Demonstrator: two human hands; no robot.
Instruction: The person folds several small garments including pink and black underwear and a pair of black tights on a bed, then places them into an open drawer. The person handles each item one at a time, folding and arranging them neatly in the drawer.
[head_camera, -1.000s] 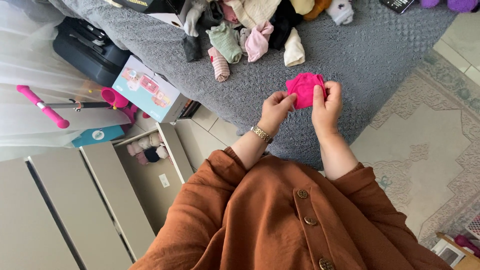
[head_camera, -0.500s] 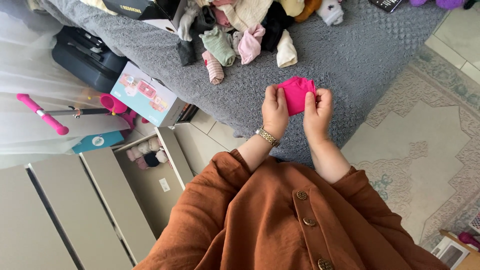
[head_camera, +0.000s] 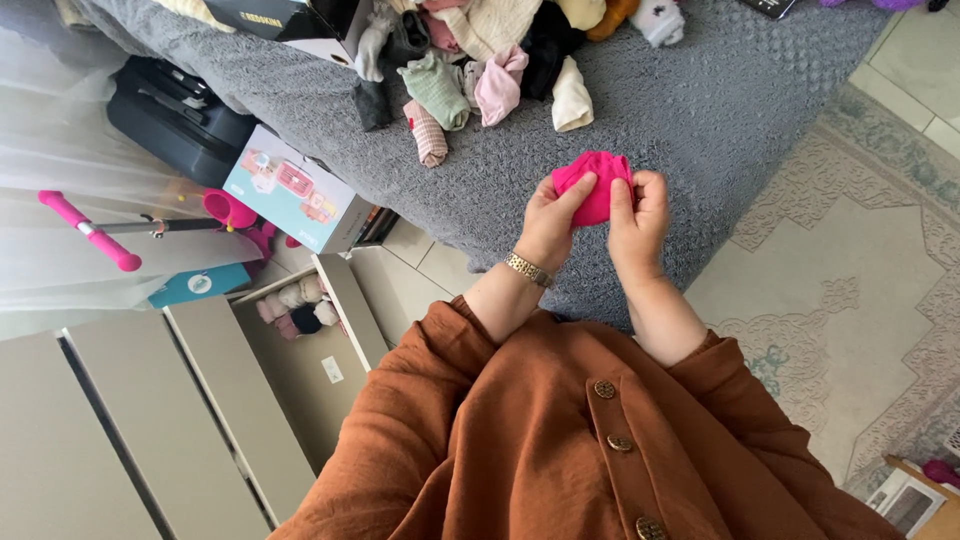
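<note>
Over the grey bedspread, up top, a heap of socks, loose and mixed. Down left, an open drawer with rolled pairs inside. Nearer in, left hand and right hand close together, both pinched shut on a bright pink sock, bunched between the fingertips, held just above the bedspread. Gold watch on the left wrist.
</note>
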